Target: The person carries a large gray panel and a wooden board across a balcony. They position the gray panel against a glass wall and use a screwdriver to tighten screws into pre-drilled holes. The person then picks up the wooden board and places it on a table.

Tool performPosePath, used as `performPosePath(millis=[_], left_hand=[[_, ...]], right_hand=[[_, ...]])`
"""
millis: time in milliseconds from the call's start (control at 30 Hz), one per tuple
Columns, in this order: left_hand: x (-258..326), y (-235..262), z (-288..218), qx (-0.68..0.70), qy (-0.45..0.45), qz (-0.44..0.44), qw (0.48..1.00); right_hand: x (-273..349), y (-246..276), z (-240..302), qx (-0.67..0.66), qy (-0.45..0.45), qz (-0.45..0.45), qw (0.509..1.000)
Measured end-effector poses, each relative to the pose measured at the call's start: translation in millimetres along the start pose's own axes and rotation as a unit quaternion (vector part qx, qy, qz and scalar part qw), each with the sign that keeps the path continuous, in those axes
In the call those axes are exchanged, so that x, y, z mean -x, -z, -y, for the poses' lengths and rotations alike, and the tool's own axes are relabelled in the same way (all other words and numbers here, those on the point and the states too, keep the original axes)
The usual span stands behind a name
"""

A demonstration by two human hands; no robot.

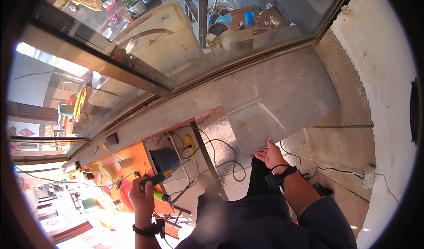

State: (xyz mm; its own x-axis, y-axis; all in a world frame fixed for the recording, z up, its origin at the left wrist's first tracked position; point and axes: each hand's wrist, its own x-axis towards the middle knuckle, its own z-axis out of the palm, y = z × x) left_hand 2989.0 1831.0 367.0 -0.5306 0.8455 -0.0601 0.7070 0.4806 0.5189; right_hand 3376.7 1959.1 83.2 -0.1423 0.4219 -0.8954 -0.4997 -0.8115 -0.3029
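Observation:
My left hand [142, 198] is closed around a screwdriver [158, 178] with a dark and orange handle. Its thin shaft points up and to the right. Just beside that hand shows a yellow-green object with a dark end [161, 197], whose kind I cannot make out. My right hand [274, 155] is at the near edge of a flat grey board [282, 103], palm partly turned up. Its thumb and fingers are apart, and the fingertips reach the board's edge. The board lies over the window ledge and juts out toward me, with pale streaks on its surface.
An orange table [138, 154] stands at the left with a white cup-like object [124, 164] on it. Near it are a dark blue bucket [164, 160], a yellow power strip [190, 145] and looping black cable [238, 163]. A glass window [145, 46] runs along the ledge; a white wall [388, 72] rises at right.

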Motion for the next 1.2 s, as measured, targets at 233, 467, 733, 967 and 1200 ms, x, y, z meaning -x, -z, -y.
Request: performPosePath(millis=[233, 467, 733, 967, 1200], left_hand=[[-88.5, -75.5, -152.4, -0.028, -0.117, -0.01, 0.993], [-166.3, -142.8, -211.1, -0.084, -0.213, -0.024, 0.973], [-218.7, -193.0, -234.8, -0.123, -0.277, -0.012, 0.953], [-231.6, -201.2, -243.7, -0.121, -0.289, -0.005, 0.95], [-230.4, -206.6, -246.1, -0.138, -0.299, -0.01, 0.944]], right_hand=[[-3.2, 9.4, 5.6, -0.034, -0.058, 0.028, 0.997], [10.3, 1.7, 21.8, -0.033, -0.082, 0.025, 0.996], [9.3, 7.7, 16.0, -0.043, -0.07, 0.006, 0.997], [11.6, 1.8, 13.0, -0.053, -0.08, -0.01, 0.995], [10.1, 3.9, 10.6, -0.028, -0.089, -0.009, 0.996]])
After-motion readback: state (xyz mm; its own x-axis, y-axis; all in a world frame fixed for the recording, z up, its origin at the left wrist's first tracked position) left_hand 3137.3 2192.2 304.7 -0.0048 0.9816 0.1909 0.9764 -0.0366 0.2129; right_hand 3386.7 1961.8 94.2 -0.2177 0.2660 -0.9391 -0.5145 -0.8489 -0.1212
